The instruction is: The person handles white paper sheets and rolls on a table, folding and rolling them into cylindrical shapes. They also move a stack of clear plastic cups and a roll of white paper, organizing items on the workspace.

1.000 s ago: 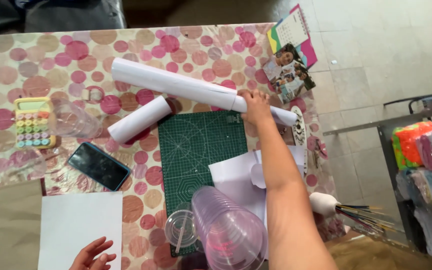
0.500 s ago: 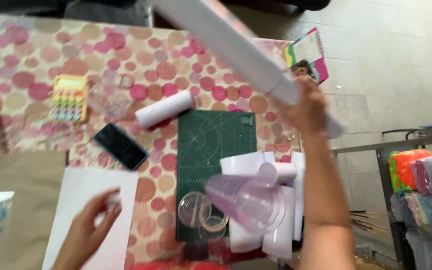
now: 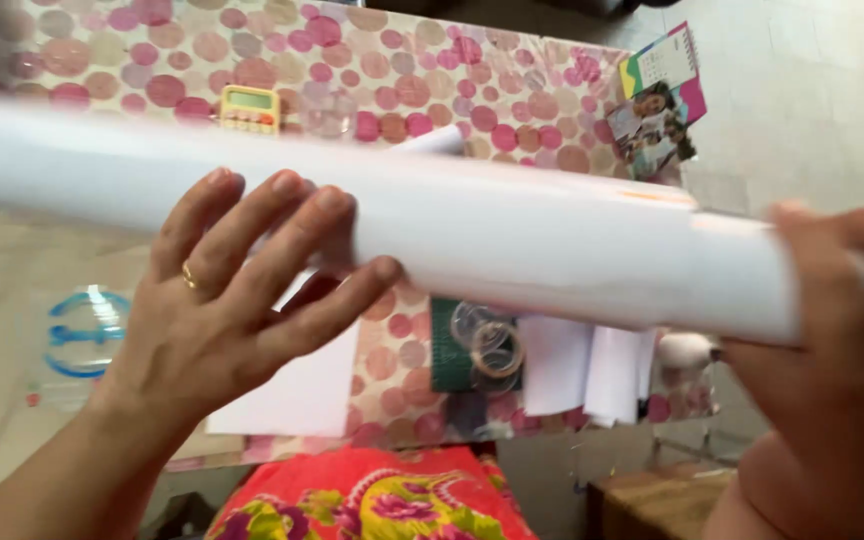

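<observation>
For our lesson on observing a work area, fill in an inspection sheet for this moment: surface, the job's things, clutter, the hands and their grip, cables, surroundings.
Surface: table under a cloth with pink and brown dots.
Job's things: long white paper roll, held level above the table, blurred.
Clutter: yellow calculator, clear cup, green cutting mat, tape rings, white sheets, a photo calendar at the far corner.
Hands: left hand spread against the roll's near side, ring on one finger; right hand has its grip closed around the roll's end.
Cables: nothing seen.
Surroundings: tiled floor, red flowered cloth below, wooden piece lower right.
</observation>
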